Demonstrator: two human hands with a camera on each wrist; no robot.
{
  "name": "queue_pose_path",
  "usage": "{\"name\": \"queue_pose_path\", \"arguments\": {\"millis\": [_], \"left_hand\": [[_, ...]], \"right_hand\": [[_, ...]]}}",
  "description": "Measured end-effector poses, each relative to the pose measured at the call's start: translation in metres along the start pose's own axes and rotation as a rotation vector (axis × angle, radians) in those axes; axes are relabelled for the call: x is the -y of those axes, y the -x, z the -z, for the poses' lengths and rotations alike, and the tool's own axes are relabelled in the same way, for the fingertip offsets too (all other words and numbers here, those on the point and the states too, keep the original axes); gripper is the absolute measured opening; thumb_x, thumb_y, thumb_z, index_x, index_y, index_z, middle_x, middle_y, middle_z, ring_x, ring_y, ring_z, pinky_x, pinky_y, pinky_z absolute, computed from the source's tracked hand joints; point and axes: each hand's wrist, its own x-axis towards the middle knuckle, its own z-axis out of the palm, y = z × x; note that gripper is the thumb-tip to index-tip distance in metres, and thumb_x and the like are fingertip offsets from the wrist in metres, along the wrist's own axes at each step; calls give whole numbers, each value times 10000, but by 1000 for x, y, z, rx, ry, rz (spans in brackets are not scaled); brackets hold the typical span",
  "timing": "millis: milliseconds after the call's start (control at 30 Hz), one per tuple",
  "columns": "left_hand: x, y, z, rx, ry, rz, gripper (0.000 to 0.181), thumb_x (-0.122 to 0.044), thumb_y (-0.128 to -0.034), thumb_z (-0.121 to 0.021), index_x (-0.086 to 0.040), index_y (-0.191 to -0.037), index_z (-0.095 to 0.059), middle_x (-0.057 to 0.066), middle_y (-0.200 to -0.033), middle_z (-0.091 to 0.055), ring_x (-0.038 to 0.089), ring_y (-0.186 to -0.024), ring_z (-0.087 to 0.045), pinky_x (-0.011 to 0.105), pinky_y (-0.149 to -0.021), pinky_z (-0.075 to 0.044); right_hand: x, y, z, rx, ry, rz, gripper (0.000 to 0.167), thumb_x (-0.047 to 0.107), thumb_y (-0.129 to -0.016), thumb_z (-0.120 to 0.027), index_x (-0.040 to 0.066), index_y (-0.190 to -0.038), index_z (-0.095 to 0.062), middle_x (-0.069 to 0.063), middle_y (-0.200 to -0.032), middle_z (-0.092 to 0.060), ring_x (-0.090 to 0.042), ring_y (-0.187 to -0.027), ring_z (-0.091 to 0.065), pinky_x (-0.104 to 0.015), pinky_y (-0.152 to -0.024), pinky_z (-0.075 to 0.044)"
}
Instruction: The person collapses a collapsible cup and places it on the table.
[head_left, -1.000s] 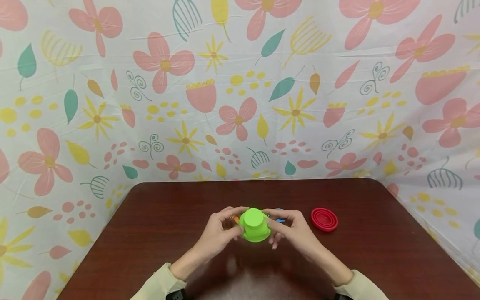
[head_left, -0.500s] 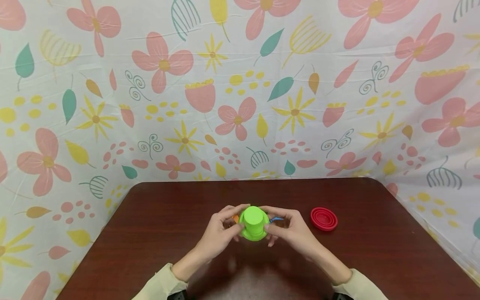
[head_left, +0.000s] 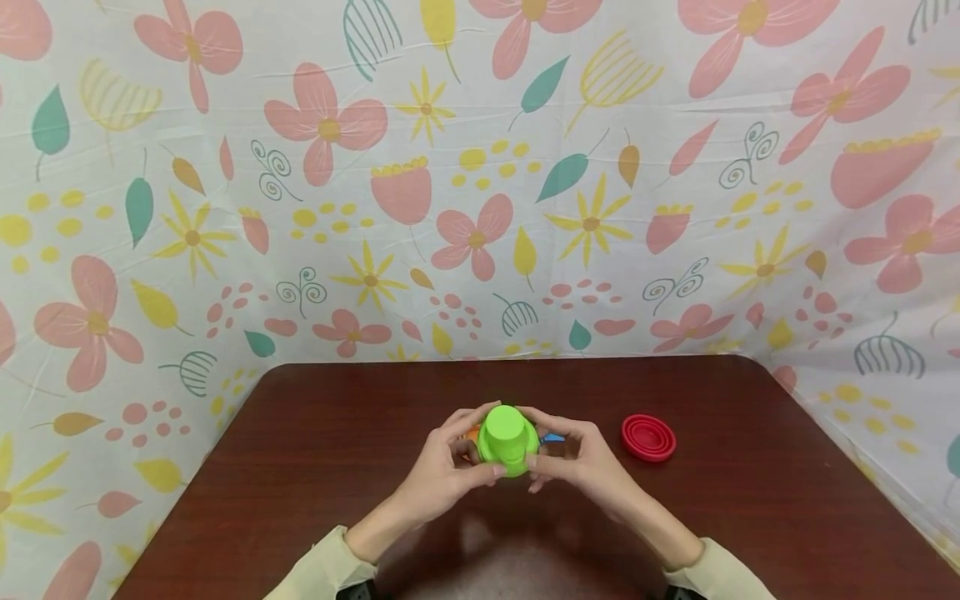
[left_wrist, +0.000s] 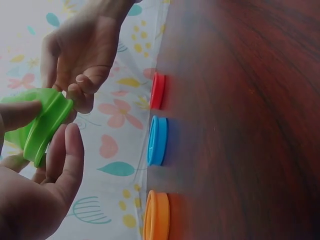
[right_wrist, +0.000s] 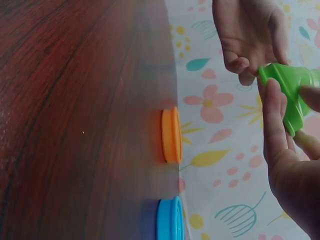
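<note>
Both hands hold a green collapsible cup (head_left: 507,432) above the table, its narrow end up and its wide rim down. It has stepped rings and is extended. On one side my left hand (head_left: 442,462) pinches it, the thumb low near the rim and the fingers round the far side. Opposite, my right hand (head_left: 581,454) grips it the same way, thumb at the near side. In the left wrist view the cup (left_wrist: 42,122) is tilted, and the fingers of both hands meet its rim. The inside of the cup is hidden.
A flattened red collapsible cup (head_left: 648,438) lies on the brown table (head_left: 337,450), right of the hands. Behind the hands, mostly covered, are a flat blue ring-shaped piece (left_wrist: 158,141) and an orange one (right_wrist: 171,135). A flowered cloth (head_left: 480,167) hangs behind.
The green cup has risen slightly in the head view. My left thumb has slid down toward its near rim, and my right thumb has shifted inward onto it. The red cup stays put.
</note>
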Motion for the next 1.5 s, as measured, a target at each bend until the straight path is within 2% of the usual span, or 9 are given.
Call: {"name": "queue_pose_path", "arguments": {"millis": [167, 367, 433, 633, 733, 933, 1100, 1233, 1500], "left_hand": [[-1, 0, -1, -21, -22, 14, 757, 35, -895, -782, -121, -1579, -498, 135, -1371, -510, 155, -701, -607, 273, -648, -591], [-2, -1, -3, -12, -39, 16, 772, 4, -899, -790, -109, -1594, -473, 126, -1364, -502, 127, -709, -569, 211, -656, -539], [-3, -1, -2, 0, -40, 18, 789, -12, -899, -797, -111, -1604, -457, 128, -1381, -494, 132, -752, -579, 203, -672, -527], [-3, 0, 0, 20, -41, 43, 832, -47, -901, -807, -132, -1628, -412, 120, -1442, -467, 151, -832, -605, 219, -700, -541], [-2, 0, -1, 9, -39, 45, 837, -43, -897, -811, -128, -1628, -411, 122, -1448, -465, 138, -794, -588, 217, -690, -537], [-1, -1, -3, -27, -51, 37, 814, -23, -876, -814, -100, -1602, -454, 125, -1423, -490, 111, -715, -548, 201, -667, -505], [-1, -2, -4, -51, -45, 44, 792, -2, -860, -813, -97, -1578, -493, 126, -1393, -512, 117, -685, -546, 203, -624, -494], [-1, -3, -7, -77, -37, 71, 784, 25, -844, -801, -112, -1563, -519, 118, -1342, -528, 126, -646, -569, 227, -583, -518], [1, -5, -12, -147, -101, 112, 769, 84, -808, -766, -117, -1524, -569, 102, -1303, -557, 133, -631, -573, 234, -550, -525]], "right_hand": [[-2, -1, 0, 20, 36, 6, 612, -27, -944, -736, 64, -1522, -558, -211, -1307, -650, -453, -840, -681, -553, -678, -632], [-3, -1, -2, -23, 52, -3, 633, -32, -939, -732, 24, -1535, -526, -230, -1120, -649, -485, -798, -684, -519, -668, -637], [-3, -1, -2, -24, 52, -9, 641, -32, -935, -737, 23, -1537, -523, -227, -1158, -653, -492, -799, -680, -520, -668, -637], [-1, -2, -2, -6, 70, -16, 686, -11, -917, -785, 81, -1548, -532, -181, -1398, -618, -319, -798, -701, -556, -673, -629], [-2, -2, -3, -4, 75, -10, 695, -14, -914, -787, 80, -1551, -527, -188, -1404, -610, -291, -787, -697, -547, -672, -631], [-1, -3, -5, -9, 72, -3, 682, -22, -910, -780, 64, -1541, -535, -193, -1366, -636, -428, -781, -678, -537, -666, -633], [0, -3, -8, -40, 79, -15, 674, -6, -904, -789, 44, -1530, -544, -174, -1359, -650, -437, -776, -677, -548, -672, -631], [0, -2, -12, -77, 83, -32, 680, 3, -901, -789, -3, -1529, -526, -203, -1268, -657, -455, -781, -676, -538, -676, -633], [-3, -4, -20, -150, 145, -49, 675, 23, -884, -810, -5, -1508, -553, -218, -1144, -605, -327, -721, -678, -565, -662, -621]]}}
